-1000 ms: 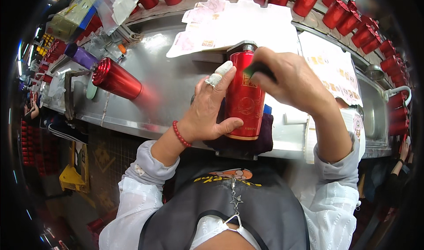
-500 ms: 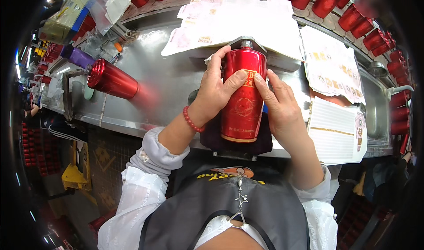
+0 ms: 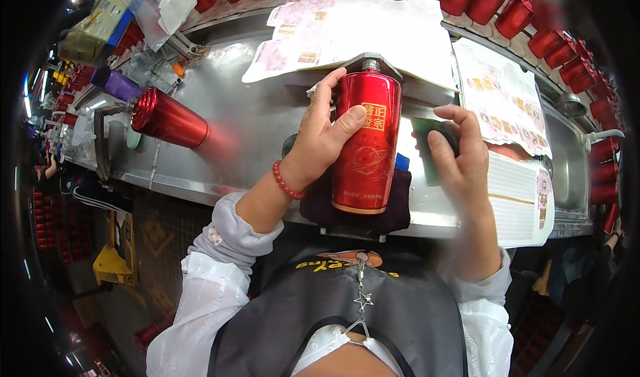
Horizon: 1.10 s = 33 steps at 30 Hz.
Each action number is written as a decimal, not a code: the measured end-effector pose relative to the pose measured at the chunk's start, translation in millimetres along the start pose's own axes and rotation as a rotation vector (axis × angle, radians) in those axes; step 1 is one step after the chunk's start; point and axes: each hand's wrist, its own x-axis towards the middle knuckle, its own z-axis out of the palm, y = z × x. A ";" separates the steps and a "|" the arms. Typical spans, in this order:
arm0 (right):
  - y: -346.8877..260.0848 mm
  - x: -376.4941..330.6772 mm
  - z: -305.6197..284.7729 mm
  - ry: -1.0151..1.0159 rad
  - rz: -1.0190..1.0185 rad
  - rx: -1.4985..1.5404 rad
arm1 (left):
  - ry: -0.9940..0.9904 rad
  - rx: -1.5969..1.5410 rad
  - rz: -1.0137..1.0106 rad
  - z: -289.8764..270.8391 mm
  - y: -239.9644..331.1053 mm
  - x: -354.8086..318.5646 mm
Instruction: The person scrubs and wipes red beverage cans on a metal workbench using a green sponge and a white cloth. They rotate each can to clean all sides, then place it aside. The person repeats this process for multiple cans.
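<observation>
Since half a second ago, the right hand [image 3: 460, 157] has come off the red bottle [image 3: 368, 144] and now rests on a dark green pad [image 3: 433, 147] just beside it, while the left hand [image 3: 320, 140] has kept its hold.

Seen from the head camera, the bottle lies with its silver neck pointing away from the person and its base over a dark cloth [image 3: 353, 210] at the near edge of the steel tabletop [image 3: 253, 117]. The left fingers [image 3: 347, 125] are wrapped around its left side, thumb across the front. The right fingers are curled loosely over the pad, holding it lightly.

A sheet of printed labels [image 3: 347, 27] lies beyond the neck, and another sheet [image 3: 503, 94] sits to the right. A second red bottle [image 3: 170, 118] lies on its side well to the left.

Doing this step well seems to call for a steady left grip so the round body does not roll on the cloth, with the printed face kept upward and the pad pressed evenly.
</observation>
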 end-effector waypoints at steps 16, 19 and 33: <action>-6.7 41.7 -11.5 -0.176 0.037 0.022 | -0.219 0.547 0.269 -18.7 41.0 18.4; -2.8 41.6 -12.4 -0.157 0.049 0.009 | -0.237 0.866 0.533 -6.0 59.0 29.9; -1.0 50.6 -12.0 -0.195 -0.073 -0.050 | -0.277 1.071 0.651 1.1 73.3 37.6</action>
